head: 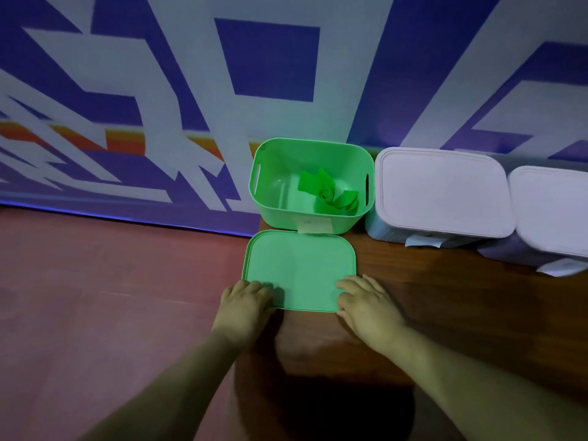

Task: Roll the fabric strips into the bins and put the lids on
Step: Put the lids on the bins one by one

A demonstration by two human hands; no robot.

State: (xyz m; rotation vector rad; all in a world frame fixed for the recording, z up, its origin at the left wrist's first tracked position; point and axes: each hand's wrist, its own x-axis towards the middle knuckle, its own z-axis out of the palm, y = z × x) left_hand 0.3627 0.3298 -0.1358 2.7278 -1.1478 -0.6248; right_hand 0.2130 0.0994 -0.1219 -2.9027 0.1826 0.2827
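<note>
An open green bin [310, 151] stands at the back of the wooden table, with a loosely rolled green fabric strip [327, 194] lying inside on its right side. The green lid [299, 268] lies flat on the table just in front of the bin. My left hand [245, 302] grips the lid's near left corner, and my right hand [366, 302] grips its near right corner. Fingers of both hands rest on top of the lid.
Two closed bins with pale lids stand to the right of the green bin, one [442, 192] beside it and another [550, 211] at the frame edge. The table [445, 297] ends at its left edge under the lid, with reddish floor [111, 297] beyond. A patterned blue wall rises behind.
</note>
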